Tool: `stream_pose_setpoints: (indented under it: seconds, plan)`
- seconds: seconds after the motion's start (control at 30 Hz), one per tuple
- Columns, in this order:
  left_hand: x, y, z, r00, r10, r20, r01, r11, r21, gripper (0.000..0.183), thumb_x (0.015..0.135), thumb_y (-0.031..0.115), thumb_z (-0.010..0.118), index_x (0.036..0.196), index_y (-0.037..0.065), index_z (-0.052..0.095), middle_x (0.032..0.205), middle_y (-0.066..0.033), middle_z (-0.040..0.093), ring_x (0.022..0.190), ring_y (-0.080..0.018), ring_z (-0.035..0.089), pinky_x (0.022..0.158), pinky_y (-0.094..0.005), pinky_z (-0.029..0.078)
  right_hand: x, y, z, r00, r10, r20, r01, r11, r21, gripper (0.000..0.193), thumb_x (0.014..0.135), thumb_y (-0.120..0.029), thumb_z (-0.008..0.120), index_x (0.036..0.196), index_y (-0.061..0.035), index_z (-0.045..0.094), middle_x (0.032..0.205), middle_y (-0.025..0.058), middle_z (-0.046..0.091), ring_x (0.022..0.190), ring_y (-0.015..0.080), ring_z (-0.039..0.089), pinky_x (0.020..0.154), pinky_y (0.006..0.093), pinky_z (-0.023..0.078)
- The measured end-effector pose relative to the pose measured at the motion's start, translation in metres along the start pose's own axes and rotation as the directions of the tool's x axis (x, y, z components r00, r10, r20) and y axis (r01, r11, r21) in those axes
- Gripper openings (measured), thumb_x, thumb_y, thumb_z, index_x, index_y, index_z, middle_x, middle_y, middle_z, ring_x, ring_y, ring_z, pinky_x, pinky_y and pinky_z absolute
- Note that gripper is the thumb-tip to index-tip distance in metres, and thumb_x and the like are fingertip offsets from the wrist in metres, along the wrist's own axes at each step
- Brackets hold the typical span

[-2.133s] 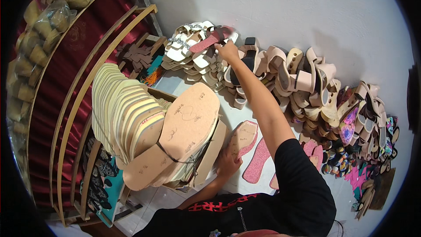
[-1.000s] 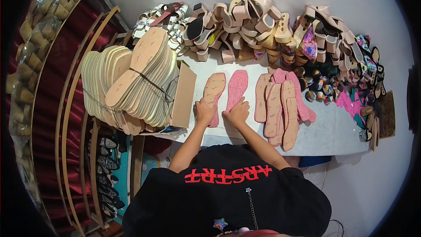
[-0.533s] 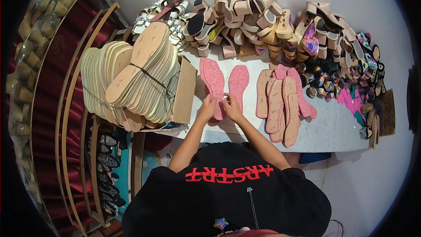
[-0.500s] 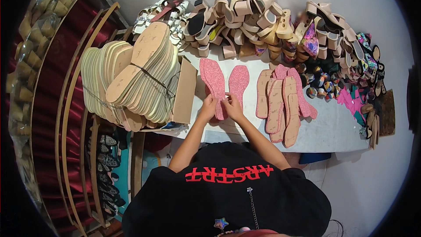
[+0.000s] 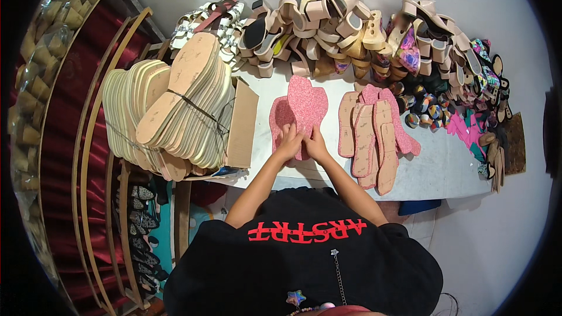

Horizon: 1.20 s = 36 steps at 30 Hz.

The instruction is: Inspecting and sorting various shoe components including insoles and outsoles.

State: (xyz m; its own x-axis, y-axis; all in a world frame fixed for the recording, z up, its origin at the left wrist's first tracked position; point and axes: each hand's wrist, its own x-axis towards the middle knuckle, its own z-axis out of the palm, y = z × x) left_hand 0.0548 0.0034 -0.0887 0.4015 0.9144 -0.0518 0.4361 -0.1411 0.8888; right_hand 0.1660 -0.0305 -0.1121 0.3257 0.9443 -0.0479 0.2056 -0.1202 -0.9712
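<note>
Your left hand (image 5: 289,142), at the center of the frame, has its fingers closed around the narrow part of a speckled pink insole (image 5: 300,96), whose broad end points toward the top of the frame. Your right hand (image 5: 317,146) is just beside it, fingers partly curled at the lower end of a second pink insole (image 5: 320,104); you can't tell from this view whether it grips. The held insole overlaps that second one, and a third pink insole (image 5: 280,118) lies to their left, partly covered by your left hand.

Right of center, more insoles (image 5: 366,140), tan and pink, lie overlapping on the white table (image 5: 436,167). Left of center, a corded bundle of soles (image 5: 205,111) leans in a cardboard box (image 5: 242,131). Sandals (image 5: 351,29) are heaped along the upper part of the frame.
</note>
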Motion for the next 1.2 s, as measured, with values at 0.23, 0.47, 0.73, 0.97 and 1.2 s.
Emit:
stream_pose_setpoints:
  seconds: [0.23,0.47,0.73,0.97,1.2]
  plan:
    - [-0.001,-0.003,-0.020,0.968,-0.157,-0.199,0.231,0.868,0.439,0.058,0.073,0.040,0.061,0.117,0.006,0.041,0.113,-0.0187,0.038,0.105,-0.0334,0.036,0.089,-0.0456,0.029,0.002,-0.009,-0.021,0.981,0.093,-0.170,-0.079,0.993,0.086,0.039,0.077,-0.010,0.054,0.111,0.0050,0.042,0.103,0.0217,0.054,0.096,0.0300,0.053,0.085,0.0345,0.040]
    - [-0.007,0.002,-0.018,0.945,-0.182,-0.272,0.311,0.761,0.570,0.058,0.065,0.027,0.069,0.110,0.005,0.040,0.107,-0.0209,0.039,0.101,-0.0358,0.039,0.085,-0.0457,0.034,0.003,0.002,-0.024,0.980,0.111,-0.165,-0.122,0.991,-0.061,0.039,0.076,-0.009,0.050,0.112,0.0054,0.041,0.103,0.0237,0.054,0.098,0.0336,0.053,0.086,0.0365,0.039]
    - [-0.007,0.005,-0.031,0.915,-0.232,-0.332,0.369,0.814,0.449,0.070,0.060,0.024,0.068,0.118,0.003,0.035,0.105,-0.0246,0.042,0.099,-0.0399,0.043,0.088,-0.0453,0.034,0.002,0.011,-0.038,0.951,0.190,-0.244,-0.198,0.980,-0.009,0.042,0.075,-0.007,0.051,0.114,0.0060,0.040,0.105,0.0232,0.053,0.098,0.0329,0.053,0.087,0.0358,0.038]
    - [0.019,0.026,0.004,0.940,0.055,-0.338,0.021,0.976,0.218,0.069,0.061,0.021,0.067,0.117,0.000,0.032,0.106,-0.0250,0.036,0.101,-0.0386,0.037,0.091,-0.0435,0.031,0.003,0.017,-0.064,0.932,0.160,-0.324,-0.157,0.987,0.034,0.052,0.073,-0.005,0.051,0.121,0.0060,0.036,0.113,0.0233,0.049,0.104,0.0325,0.049,0.090,0.0342,0.036]
    - [0.033,0.046,0.043,0.987,-0.038,-0.155,0.109,0.871,0.478,0.068,0.061,0.028,0.069,0.115,0.003,0.036,0.103,-0.0225,0.038,0.098,-0.0365,0.039,0.085,-0.0441,0.033,-0.013,0.015,-0.085,0.886,0.123,-0.447,-0.185,0.978,-0.098,0.050,0.076,-0.008,0.052,0.121,0.0068,0.035,0.112,0.0225,0.049,0.104,0.0288,0.048,0.090,0.0330,0.036]
